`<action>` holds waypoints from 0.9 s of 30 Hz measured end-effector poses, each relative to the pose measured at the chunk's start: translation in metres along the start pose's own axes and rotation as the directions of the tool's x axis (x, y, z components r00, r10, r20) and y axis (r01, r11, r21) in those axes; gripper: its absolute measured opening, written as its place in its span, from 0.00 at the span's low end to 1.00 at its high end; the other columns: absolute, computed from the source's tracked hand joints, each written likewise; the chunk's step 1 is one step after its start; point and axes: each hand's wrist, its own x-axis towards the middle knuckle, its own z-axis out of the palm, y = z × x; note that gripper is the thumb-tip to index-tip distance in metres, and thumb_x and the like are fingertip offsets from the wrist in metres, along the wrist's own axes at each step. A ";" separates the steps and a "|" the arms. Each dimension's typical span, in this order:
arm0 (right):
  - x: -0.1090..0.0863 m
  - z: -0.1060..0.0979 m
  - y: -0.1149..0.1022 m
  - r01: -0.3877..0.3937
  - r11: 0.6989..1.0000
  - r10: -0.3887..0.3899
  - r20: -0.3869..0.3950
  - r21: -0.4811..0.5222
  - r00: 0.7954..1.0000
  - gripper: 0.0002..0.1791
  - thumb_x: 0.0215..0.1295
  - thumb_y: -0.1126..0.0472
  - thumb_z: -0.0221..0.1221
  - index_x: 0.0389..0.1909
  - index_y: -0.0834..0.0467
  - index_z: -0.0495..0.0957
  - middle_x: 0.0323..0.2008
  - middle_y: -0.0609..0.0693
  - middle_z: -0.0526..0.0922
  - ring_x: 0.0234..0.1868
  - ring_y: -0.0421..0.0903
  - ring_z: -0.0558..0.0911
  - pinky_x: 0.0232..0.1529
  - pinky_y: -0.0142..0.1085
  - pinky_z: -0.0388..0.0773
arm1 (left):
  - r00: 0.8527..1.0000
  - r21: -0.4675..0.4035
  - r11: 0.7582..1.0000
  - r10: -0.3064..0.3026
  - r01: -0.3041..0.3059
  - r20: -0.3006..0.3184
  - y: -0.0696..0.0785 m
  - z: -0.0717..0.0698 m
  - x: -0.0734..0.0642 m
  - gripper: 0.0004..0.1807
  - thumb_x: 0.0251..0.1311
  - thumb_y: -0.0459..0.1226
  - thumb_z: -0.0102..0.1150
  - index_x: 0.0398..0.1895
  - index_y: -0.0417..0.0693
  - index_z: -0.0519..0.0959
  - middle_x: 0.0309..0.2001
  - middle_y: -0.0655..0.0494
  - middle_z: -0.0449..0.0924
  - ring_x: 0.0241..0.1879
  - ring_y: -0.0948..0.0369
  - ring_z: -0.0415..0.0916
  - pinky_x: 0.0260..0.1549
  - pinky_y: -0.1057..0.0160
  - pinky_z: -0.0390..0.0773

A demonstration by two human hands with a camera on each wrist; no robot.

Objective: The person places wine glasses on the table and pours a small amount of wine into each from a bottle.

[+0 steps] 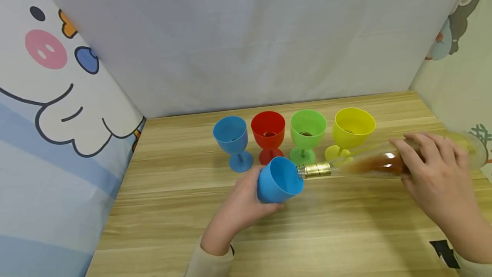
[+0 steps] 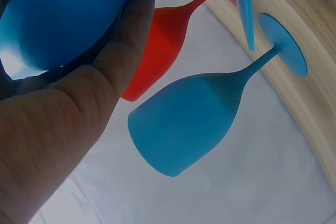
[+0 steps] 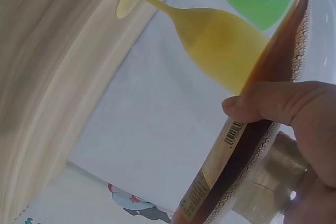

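My left hand [image 1: 243, 202] grips a blue plastic goblet [image 1: 277, 185], its bowl tipped to the right. A clear glass bottle [image 1: 367, 165] with brown liquid lies nearly level in my right hand [image 1: 442, 176]. Its gold-banded neck meets the goblet's rim, with the mouth just at the opening. Whether liquid is flowing, I cannot tell. In the right wrist view, foam lines the brown liquid, and the thumb presses beside a label [image 3: 210, 174]. The left wrist view has the held goblet [image 2: 58, 19] close up, fingers curled round its bowl.
Behind the hands stand a blue goblet [image 1: 230, 135], a red goblet [image 1: 265, 123], a green goblet [image 1: 307, 123] and a yellow goblet [image 1: 352, 125], upright in a row. Dark liquid shows in the red and green ones. Cloth walls [image 1: 250, 46] enclose the wooden table [image 1: 173, 217].
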 end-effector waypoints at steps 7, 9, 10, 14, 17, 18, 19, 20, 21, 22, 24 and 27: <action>0.001 0.004 0.001 0.038 0.999 -0.037 -0.075 0.013 0.996 0.40 0.42 0.80 0.64 0.63 0.61 0.72 0.57 0.71 0.71 0.58 0.75 0.66 0.60 0.67 0.56 | 1.000 0.010 1.000 -0.004 0.004 -0.005 -0.001 0.001 0.001 0.46 0.46 0.40 0.83 0.68 0.48 0.67 0.63 0.53 0.73 0.61 0.48 0.70 0.54 0.41 0.76; 0.002 0.005 0.001 0.047 0.999 -0.045 -0.090 0.015 0.995 0.31 0.55 0.76 0.60 0.63 0.61 0.73 0.56 0.71 0.72 0.58 0.75 0.66 0.59 0.67 0.57 | 1.000 0.014 1.000 -0.004 0.004 -0.004 -0.002 0.001 0.001 0.46 0.46 0.40 0.83 0.68 0.48 0.67 0.62 0.53 0.73 0.61 0.48 0.70 0.54 0.41 0.76; 0.003 0.006 0.001 0.051 0.999 -0.050 -0.099 0.013 0.994 0.25 0.63 0.72 0.56 0.63 0.61 0.73 0.56 0.71 0.72 0.58 0.75 0.67 0.59 0.67 0.58 | 1.000 0.017 1.000 -0.003 0.003 -0.004 -0.002 0.001 0.001 0.46 0.46 0.40 0.83 0.68 0.48 0.67 0.62 0.53 0.73 0.61 0.48 0.70 0.54 0.41 0.76; 0.004 0.007 0.000 0.057 0.998 -0.057 -0.115 0.002 0.992 0.23 0.81 0.55 0.37 0.62 0.62 0.73 0.55 0.70 0.72 0.57 0.75 0.67 0.58 0.67 0.58 | 1.000 0.026 1.000 -0.001 0.001 -0.005 -0.003 0.002 0.002 0.46 0.46 0.41 0.83 0.67 0.48 0.67 0.62 0.53 0.73 0.60 0.48 0.70 0.54 0.41 0.76; 0.005 0.007 -0.001 0.057 0.998 -0.057 -0.103 0.002 0.993 0.24 0.82 0.53 0.35 0.62 0.62 0.73 0.55 0.70 0.72 0.57 0.75 0.66 0.58 0.68 0.57 | 1.000 0.028 1.000 -0.002 0.002 -0.005 -0.003 0.002 0.002 0.45 0.46 0.41 0.83 0.67 0.48 0.67 0.62 0.54 0.73 0.60 0.48 0.70 0.54 0.42 0.76; 0.005 0.007 -0.001 0.057 0.998 -0.056 -0.103 0.005 0.993 0.22 0.81 0.56 0.37 0.62 0.62 0.73 0.56 0.70 0.72 0.58 0.75 0.66 0.57 0.68 0.57 | 1.000 0.028 1.000 -0.002 0.002 -0.005 -0.003 0.002 0.002 0.45 0.46 0.41 0.83 0.67 0.48 0.67 0.62 0.54 0.73 0.60 0.48 0.70 0.54 0.42 0.76; 0.005 0.007 -0.001 0.057 0.998 -0.056 -0.105 0.010 0.993 0.21 0.79 0.59 0.40 0.62 0.62 0.73 0.56 0.70 0.72 0.58 0.75 0.66 0.57 0.68 0.57 | 1.000 0.027 1.000 -0.003 0.003 -0.005 -0.003 0.002 0.002 0.45 0.46 0.41 0.83 0.67 0.48 0.67 0.62 0.54 0.73 0.60 0.48 0.70 0.54 0.42 0.76; 0.005 0.006 -0.001 0.058 0.998 -0.056 -0.105 0.014 0.993 0.20 0.78 0.61 0.41 0.62 0.62 0.73 0.56 0.70 0.72 0.58 0.75 0.66 0.57 0.68 0.57 | 1.000 0.026 1.000 -0.004 0.004 -0.005 -0.003 0.002 0.002 0.45 0.46 0.40 0.83 0.67 0.48 0.67 0.62 0.54 0.73 0.61 0.48 0.69 0.54 0.42 0.76; 0.006 0.007 -0.001 0.058 0.998 -0.056 -0.112 0.015 0.992 0.20 0.77 0.61 0.42 0.62 0.61 0.73 0.56 0.70 0.72 0.58 0.75 0.66 0.57 0.68 0.57 | 1.000 0.024 1.000 -0.004 0.004 -0.006 -0.003 0.002 0.002 0.45 0.46 0.40 0.83 0.67 0.48 0.67 0.62 0.54 0.73 0.61 0.48 0.69 0.54 0.42 0.76; 0.006 0.007 -0.001 0.057 0.998 -0.055 -0.116 0.013 0.992 0.20 0.77 0.61 0.42 0.62 0.61 0.73 0.56 0.70 0.72 0.58 0.75 0.66 0.57 0.68 0.57 | 1.000 0.024 1.000 -0.005 0.005 -0.006 -0.003 0.002 0.002 0.45 0.46 0.40 0.83 0.67 0.48 0.67 0.62 0.54 0.73 0.61 0.48 0.69 0.54 0.42 0.76; 0.007 0.007 -0.002 0.055 0.998 -0.053 -0.128 0.014 0.990 0.20 0.79 0.59 0.40 0.61 0.61 0.73 0.55 0.70 0.73 0.58 0.75 0.67 0.57 0.67 0.57 | 1.000 0.023 1.000 -0.005 0.005 -0.007 -0.003 0.002 0.002 0.45 0.46 0.40 0.83 0.67 0.48 0.67 0.62 0.54 0.73 0.61 0.48 0.69 0.54 0.42 0.76; 0.008 0.008 -0.002 0.054 0.999 -0.052 -0.136 0.008 0.989 0.25 0.81 0.52 0.34 0.61 0.61 0.74 0.55 0.70 0.73 0.57 0.74 0.67 0.57 0.67 0.57 | 1.000 0.024 1.000 -0.001 0.001 -0.006 -0.003 0.001 0.002 0.45 0.46 0.40 0.83 0.67 0.48 0.68 0.62 0.54 0.73 0.60 0.48 0.69 0.54 0.42 0.76</action>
